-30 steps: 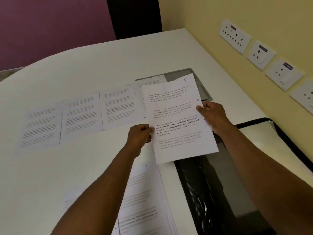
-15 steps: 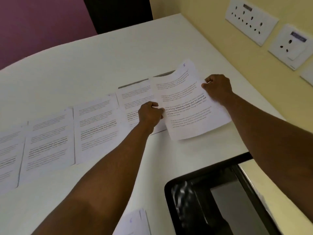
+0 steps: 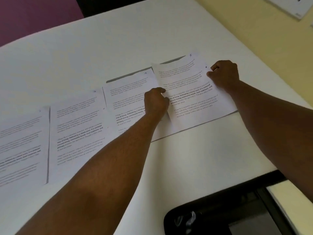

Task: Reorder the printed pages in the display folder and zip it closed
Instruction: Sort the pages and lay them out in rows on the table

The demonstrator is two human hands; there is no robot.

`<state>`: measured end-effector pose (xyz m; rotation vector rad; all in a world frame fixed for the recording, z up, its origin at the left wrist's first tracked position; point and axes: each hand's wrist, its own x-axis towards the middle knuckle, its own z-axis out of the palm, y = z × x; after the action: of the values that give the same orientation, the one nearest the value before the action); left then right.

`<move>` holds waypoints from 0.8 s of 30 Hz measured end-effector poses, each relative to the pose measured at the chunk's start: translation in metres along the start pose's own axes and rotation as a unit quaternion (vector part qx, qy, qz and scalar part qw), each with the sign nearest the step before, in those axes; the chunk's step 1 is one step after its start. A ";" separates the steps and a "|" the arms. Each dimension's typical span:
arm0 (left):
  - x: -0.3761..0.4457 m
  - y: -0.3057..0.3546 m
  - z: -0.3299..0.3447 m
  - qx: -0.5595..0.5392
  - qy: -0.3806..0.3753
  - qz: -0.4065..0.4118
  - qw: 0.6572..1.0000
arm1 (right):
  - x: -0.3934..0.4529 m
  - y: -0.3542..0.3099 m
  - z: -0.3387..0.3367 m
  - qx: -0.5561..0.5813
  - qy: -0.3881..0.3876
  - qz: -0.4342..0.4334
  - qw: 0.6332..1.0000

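A printed page marked 5 (image 3: 191, 97) lies at the right end of a row of pages on the white table (image 3: 194, 158). My left hand (image 3: 156, 102) pinches its left edge and my right hand (image 3: 224, 74) pinches its right edge. Left of it lie the page marked 4 (image 3: 128, 99), then another page (image 3: 79, 128) and one more page (image 3: 22, 146) at the far left. The black display folder (image 3: 225, 214) lies open at the bottom right, its zip edge and shiny sleeves showing.
A grey flat panel (image 3: 171, 61) in the tabletop peeks out from behind pages 4 and 5. A yellow wall (image 3: 264, 41) with a white socket plate (image 3: 288, 5) runs along the right. A purple wall (image 3: 30, 19) stands behind the table.
Both hands carried page 5 forward from above the folder and lowered it onto the table at the right end of the row. My view moved closer to the pages.
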<state>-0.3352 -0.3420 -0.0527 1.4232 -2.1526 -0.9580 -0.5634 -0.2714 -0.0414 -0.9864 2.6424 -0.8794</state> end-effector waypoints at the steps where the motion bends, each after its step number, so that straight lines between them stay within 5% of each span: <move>1: 0.001 -0.001 0.002 0.026 0.001 0.015 1.000 | 0.000 0.002 0.002 0.000 0.002 -0.002 1.000; 13: -0.050 0.003 -0.022 0.113 -0.008 0.060 0.992 | -0.053 -0.013 -0.006 -0.134 -0.050 -0.059 0.988; 24: -0.257 -0.023 -0.126 0.155 -0.042 0.087 0.983 | -0.303 -0.059 -0.060 -0.010 -0.073 -0.139 0.988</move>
<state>-0.1344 -0.1550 0.0307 1.3157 -2.5280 -0.6514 -0.3225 -0.0826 0.0327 -1.3929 2.4334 -0.8012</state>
